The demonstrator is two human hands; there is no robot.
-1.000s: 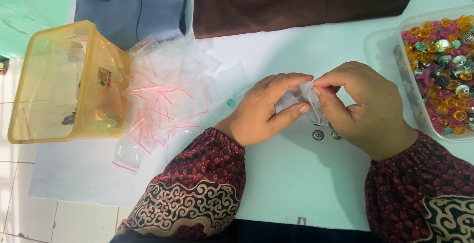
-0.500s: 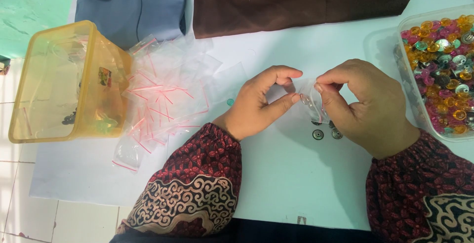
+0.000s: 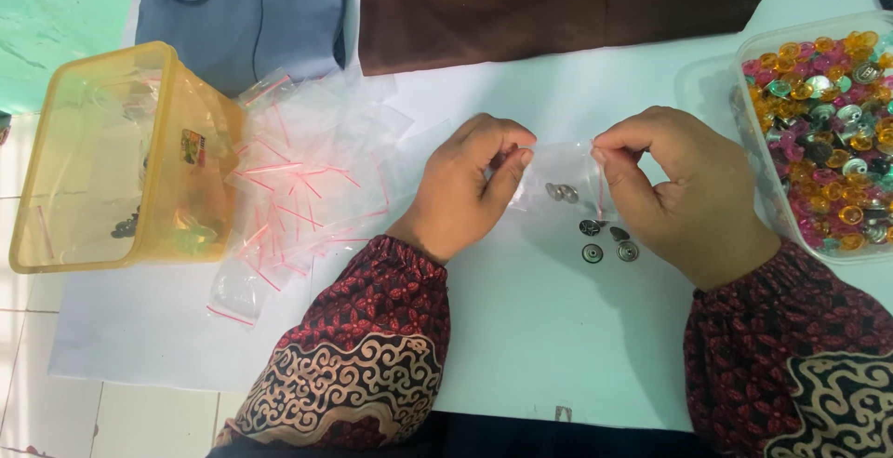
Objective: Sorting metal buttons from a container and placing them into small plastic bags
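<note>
Pinching a small clear bag (image 3: pixel 563 184) by its top corners, left hand (image 3: pixel 470 188) and right hand (image 3: pixel 684 193) hold it stretched between them, metal snaps (image 3: pixel 562 192) inside, more loose snaps (image 3: pixel 605 239) just below the right fingers.

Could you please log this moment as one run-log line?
left hand: pinches small clear bag | right hand: pinches bag's other end | bag: metal snaps inside | loose snaps: on table

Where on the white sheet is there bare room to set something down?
Bare: the sheet between the two sleeves, below the loose snaps; also the strip under the brown cloth. Crowded: zip bags beside the yellow tub; bead tray at right.
</note>
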